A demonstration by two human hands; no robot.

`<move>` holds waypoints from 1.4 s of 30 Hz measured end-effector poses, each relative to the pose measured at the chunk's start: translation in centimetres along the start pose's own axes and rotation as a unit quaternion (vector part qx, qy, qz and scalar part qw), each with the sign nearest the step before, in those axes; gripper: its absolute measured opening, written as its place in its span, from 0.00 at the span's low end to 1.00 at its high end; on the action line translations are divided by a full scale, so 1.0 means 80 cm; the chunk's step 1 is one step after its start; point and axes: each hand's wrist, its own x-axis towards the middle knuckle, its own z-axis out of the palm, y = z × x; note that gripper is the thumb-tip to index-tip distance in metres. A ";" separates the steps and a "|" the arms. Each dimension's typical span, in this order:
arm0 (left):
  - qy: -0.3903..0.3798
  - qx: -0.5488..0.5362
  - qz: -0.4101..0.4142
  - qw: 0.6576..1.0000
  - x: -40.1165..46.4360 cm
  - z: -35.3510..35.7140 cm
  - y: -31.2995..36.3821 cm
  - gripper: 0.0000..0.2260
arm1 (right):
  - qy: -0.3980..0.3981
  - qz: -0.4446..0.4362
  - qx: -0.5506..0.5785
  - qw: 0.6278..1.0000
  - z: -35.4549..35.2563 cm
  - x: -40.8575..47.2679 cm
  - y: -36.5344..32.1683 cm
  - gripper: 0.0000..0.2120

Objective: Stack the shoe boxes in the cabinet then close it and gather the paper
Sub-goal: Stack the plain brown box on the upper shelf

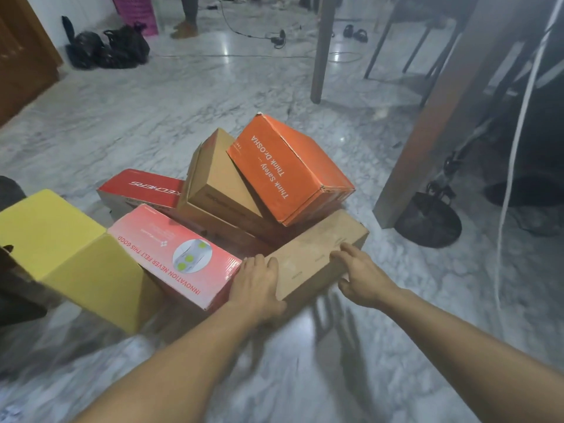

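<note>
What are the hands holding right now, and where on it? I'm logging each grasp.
Both hands hold the plain brown box: the left hand grips its near left corner, and the right hand grips its near long edge, fingers on top.

Home interior, living or dining area. Polished grey-white marble floor (152, 123), wooden door (21, 56) at left, table leg (320, 50) and chair legs (427, 47) at the back. Sandals (355, 32) and black bags (106, 47) left on the floor, cable (244, 33) trailing across it. Assorted shoe boxes (290, 166) piled on the floor, domestic clutter, no shop shelving.
</note>
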 end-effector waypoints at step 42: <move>-0.105 -0.726 -0.361 0.576 -0.135 0.025 -0.005 0.21 | -0.020 0.193 0.224 0.955 -0.006 -0.026 0.004 0.39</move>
